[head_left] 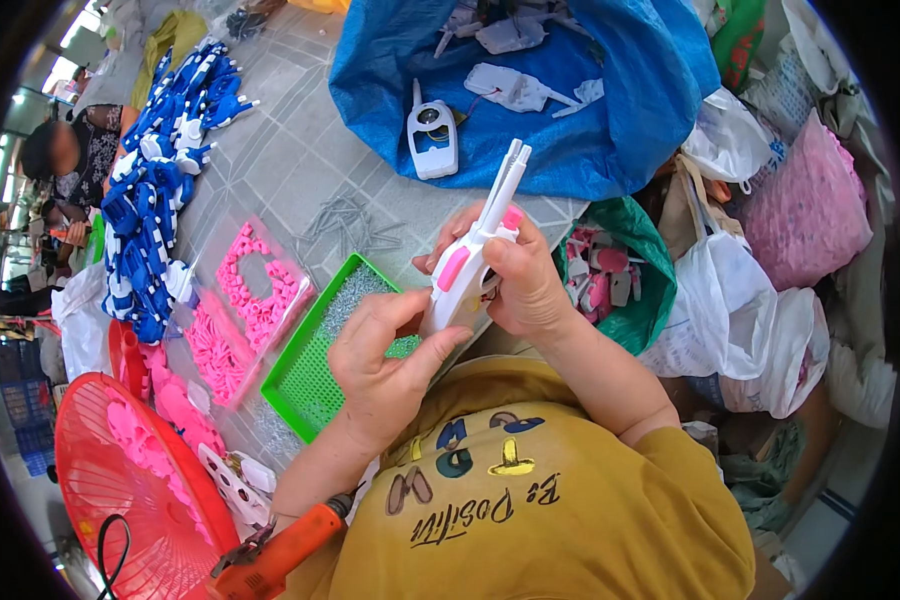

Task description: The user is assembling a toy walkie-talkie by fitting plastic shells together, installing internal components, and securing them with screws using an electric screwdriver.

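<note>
Between my two hands is a white plastic toy body (pixel 470 258) with pink side inserts and a long pale stem pointing up and away from me. My left hand (pixel 382 352) pinches its lower end between thumb and fingers. Around the upper part, just below the stem, my right hand (pixel 526 280) is closed, thumb on the near face. A green perforated tray (pixel 305 385) holding many small metal screws lies beside my left hand. Past it, a clear plastic tray (pixel 288 325) contains small pink parts. Thin grey rods (pixel 355 222) are scattered on the tiled-pattern tabletop (pixel 290 135).
A blue sack (pixel 610 150) holds white toy bodies; one white half-shell (pixel 432 140) lies at its edge. Right: a green bag (pixel 650 315) of pink-white parts and white bags (pixel 715 300). Left: blue-white toys (pixel 150 210), a red basket (pixel 120 480), an orange power screwdriver (pixel 280 555). Another person (pixel 90 140) sits far left.
</note>
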`<state>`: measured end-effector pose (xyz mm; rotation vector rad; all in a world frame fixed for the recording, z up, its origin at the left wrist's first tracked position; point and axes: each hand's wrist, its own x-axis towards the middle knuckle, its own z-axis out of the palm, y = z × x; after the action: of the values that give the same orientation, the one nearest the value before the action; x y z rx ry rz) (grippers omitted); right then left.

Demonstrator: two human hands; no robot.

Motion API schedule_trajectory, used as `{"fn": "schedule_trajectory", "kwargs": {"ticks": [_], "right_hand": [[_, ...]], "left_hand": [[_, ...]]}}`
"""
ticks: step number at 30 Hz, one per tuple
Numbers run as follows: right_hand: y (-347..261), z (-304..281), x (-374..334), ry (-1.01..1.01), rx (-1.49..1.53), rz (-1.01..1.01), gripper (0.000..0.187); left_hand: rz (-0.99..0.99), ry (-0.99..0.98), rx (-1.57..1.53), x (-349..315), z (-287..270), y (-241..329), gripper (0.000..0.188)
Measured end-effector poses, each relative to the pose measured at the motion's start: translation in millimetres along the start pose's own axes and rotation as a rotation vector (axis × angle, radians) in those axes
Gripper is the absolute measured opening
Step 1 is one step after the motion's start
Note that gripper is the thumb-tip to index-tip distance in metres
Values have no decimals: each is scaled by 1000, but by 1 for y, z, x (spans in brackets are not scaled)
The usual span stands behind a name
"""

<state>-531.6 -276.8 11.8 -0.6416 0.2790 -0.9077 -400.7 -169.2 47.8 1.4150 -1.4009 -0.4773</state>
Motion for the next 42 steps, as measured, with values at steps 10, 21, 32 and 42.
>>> {"fn": "schedule_trajectory", "kwargs": {"ticks": [10, 21, 32, 42], "right_hand": [[4, -3, -4, -55, -54, -51, 43], [-8, 3, 0, 21, 61, -4, 46], [3, -1, 8, 79, 338, 89, 39], [4, 5, 8, 178, 193, -28, 40]], "left_hand": [[-19, -5, -31, 0, -1, 4, 39], [-315, -236, -416, -5, -2, 1, 38], [-318, -134, -411, -4, 1, 2, 26], [-399, -35, -448, -7, 5, 3, 21]]}}
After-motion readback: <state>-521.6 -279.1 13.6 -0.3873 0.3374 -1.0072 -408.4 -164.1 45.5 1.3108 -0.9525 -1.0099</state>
